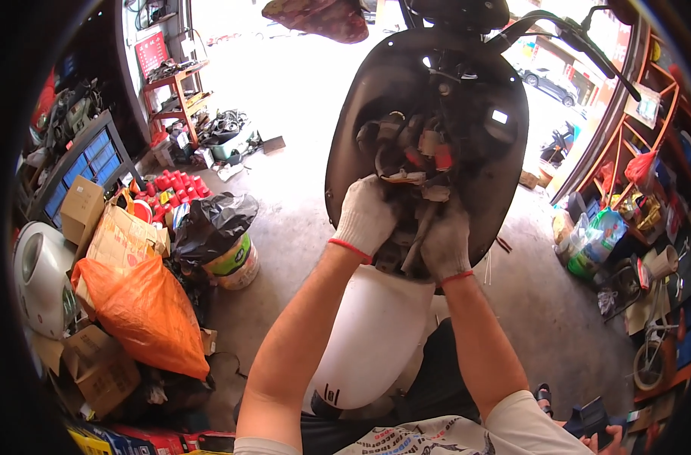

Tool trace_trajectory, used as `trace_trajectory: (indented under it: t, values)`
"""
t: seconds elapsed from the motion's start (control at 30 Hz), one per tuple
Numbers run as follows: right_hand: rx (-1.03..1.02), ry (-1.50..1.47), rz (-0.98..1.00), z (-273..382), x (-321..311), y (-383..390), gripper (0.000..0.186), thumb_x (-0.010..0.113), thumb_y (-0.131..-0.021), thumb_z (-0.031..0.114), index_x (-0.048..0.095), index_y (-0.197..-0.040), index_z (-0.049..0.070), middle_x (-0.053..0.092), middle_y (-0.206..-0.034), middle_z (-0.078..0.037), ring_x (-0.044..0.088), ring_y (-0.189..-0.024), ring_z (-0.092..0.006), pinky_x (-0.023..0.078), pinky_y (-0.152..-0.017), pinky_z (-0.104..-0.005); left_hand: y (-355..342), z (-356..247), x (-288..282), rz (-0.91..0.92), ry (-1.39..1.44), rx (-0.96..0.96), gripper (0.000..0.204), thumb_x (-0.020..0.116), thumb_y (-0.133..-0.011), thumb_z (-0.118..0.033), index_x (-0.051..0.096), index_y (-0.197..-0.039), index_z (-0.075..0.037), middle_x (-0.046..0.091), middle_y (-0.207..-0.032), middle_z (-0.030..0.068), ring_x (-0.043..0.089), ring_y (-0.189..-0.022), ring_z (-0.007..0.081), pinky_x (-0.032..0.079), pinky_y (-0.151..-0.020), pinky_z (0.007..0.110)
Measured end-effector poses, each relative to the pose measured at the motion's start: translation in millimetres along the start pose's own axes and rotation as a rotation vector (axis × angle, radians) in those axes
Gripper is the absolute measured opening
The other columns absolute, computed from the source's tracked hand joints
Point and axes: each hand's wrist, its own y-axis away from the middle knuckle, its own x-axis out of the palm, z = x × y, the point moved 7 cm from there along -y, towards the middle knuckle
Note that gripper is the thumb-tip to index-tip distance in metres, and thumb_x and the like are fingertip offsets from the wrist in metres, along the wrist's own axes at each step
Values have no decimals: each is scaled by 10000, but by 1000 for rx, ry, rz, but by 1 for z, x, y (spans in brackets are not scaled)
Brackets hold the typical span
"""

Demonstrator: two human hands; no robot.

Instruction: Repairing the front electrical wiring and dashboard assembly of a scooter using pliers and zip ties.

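In front of me stands a scooter, its dark front shield opened up so that wiring and parts show inside. My left hand, in a white knit glove with a red cuff, reaches into the left of the cavity, fingers curled by a pale connector. On the other side my right hand, gloved alike but dirtier, bends in beside a whitish plug and dark cables. Shadow hides what the fingertips grip. Red parts sit above both hands. Below them a white rounded panel lies between my forearms.
To the left are an orange bag, cartons, a black plastic bag on a bucket and several red containers. Filled bags and shelves line the right. Another person's hand shows at lower right.
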Motion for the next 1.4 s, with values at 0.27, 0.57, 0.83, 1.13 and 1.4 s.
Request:
trace_trajectory:
  t: [0.27,0.57,0.83,1.13,1.4]
  values:
    - [-62,-14,25,4,7,-4,251,596,-870,179,614,-1073,33,675,-946,-228,614,-926,-463,486,-790,-494,0,3,3,18,4,-40,208,606,-834,-81,711,-985,15,705,-911,219,681,-902,369,543,-751,391]
    - [-85,-150,-138,3,5,7,241,590,-888,157,632,-1083,22,675,-1054,-176,646,-964,-340,490,-836,-391,2,0,2,17,78,-22,261,605,-801,-9,699,-1043,23,727,-925,186,710,-904,297,549,-778,346]
    - [412,-940,-28,-31,28,2,238,536,-943,61,615,-1161,6,643,-988,-52,582,-861,-121,488,-750,-273,3,-6,7,123,288,-83,316,615,-802,0,692,-1107,27,738,-920,133,670,-840,132,545,-759,307]
    - [453,-1134,-45,-21,20,7,230,584,-930,40,621,-1153,0,616,-981,-34,563,-811,-109,470,-711,-255,-2,-9,9,84,127,-52,270,626,-812,-48,701,-1060,31,733,-906,175,706,-829,213,541,-730,328]
    - [358,-983,-89,-10,10,16,222,589,-948,68,613,-1155,-8,629,-1022,-48,594,-901,-131,485,-785,-273,-12,-8,13,5,-295,44,218,630,-816,-112,713,-966,21,701,-880,243,690,-892,354,541,-717,394]
